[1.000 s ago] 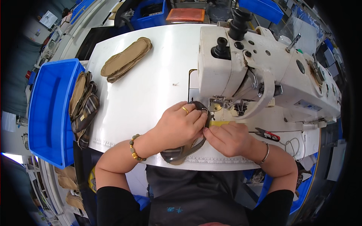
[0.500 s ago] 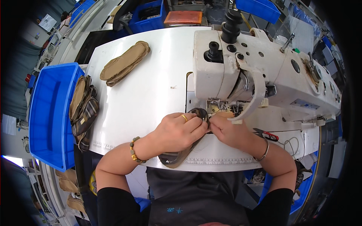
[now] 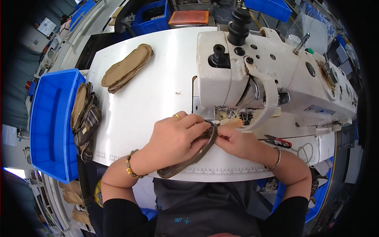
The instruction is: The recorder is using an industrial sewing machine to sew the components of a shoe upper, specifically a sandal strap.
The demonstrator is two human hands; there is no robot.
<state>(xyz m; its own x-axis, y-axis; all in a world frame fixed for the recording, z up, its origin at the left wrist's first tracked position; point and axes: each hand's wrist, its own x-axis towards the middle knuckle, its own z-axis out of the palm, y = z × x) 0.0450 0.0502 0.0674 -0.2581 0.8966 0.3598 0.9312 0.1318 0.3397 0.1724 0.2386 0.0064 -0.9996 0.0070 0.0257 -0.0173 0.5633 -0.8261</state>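
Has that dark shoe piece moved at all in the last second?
Yes. Judged against the white sewing machine, the shoe piece has shifted a little toward the person, its far end now farther from the needle area.

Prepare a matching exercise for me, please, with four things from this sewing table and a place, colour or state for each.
Things:
1. Snips
2. Insoles
3. Sewing machine
4. Shoe piece

Descriptions:
A. Held in the left hand
B. To the right of the right hand
C. Mostly white
D. Tan and stacked

Pairs: 1-B, 2-D, 3-C, 4-A
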